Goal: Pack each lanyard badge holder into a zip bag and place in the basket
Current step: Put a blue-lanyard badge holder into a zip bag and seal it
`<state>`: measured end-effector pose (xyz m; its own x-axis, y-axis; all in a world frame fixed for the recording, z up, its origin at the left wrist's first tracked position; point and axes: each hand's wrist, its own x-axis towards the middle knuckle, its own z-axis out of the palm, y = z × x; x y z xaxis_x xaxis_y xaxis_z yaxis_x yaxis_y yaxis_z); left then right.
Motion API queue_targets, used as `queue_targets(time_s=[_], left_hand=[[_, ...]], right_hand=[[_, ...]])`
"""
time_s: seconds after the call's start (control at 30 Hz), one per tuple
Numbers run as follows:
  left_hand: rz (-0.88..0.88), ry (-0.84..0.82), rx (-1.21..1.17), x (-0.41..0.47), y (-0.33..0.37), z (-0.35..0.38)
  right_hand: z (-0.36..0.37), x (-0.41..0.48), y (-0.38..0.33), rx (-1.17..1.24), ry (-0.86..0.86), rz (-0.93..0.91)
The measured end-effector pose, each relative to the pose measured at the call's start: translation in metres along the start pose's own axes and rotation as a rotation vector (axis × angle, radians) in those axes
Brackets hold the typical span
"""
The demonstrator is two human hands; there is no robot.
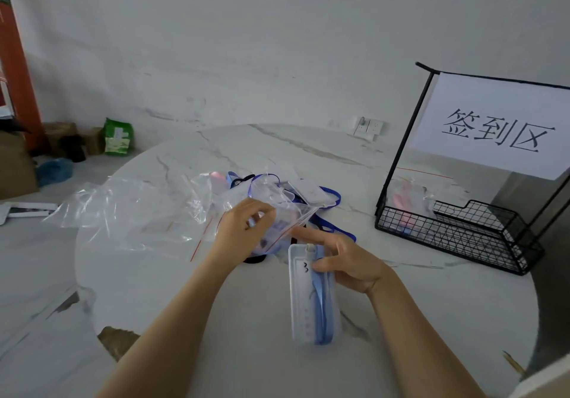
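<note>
My left hand (245, 232) pinches a clear zip bag (279, 209) with a red seal line, raised over the pile at the table's middle. My right hand (345, 263) grips a clear badge holder (303, 302) with a light blue lanyard folded against it, held upright just below the bag's mouth; its index finger points toward the bag. Behind the bag lie more badge holders (305, 194) with dark blue lanyards (331, 197). The black wire basket (456, 237) stands at the right and holds a bagged item with pink inside.
A large crumpled clear plastic bag (129, 209) lies at the table's left. A white sign with black characters (496, 126) hangs on the basket's tall frame. The round marble table (154, 289) has its edge near left; boxes and a green packet (118, 137) sit on the floor beyond.
</note>
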<state>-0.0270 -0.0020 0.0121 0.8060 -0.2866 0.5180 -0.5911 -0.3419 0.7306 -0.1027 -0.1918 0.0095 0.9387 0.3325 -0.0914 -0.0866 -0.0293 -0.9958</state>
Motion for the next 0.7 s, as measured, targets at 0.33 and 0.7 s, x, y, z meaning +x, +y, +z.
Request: queue_targets(time_s=[0.33, 0.7], left_hand=[[0.137, -0.121, 0.081, -0.0063, -0.0058, 0.0037], [-0.080, 0.360, 0.158, -0.0051, 0.0007, -0.0012]], right_hand=[[0.0026, -0.0010, -0.0023, -0.075, -0.036, -0.003], [0.0075, -0.0028, -0.0051, -0.104, -0.032, 0.022]])
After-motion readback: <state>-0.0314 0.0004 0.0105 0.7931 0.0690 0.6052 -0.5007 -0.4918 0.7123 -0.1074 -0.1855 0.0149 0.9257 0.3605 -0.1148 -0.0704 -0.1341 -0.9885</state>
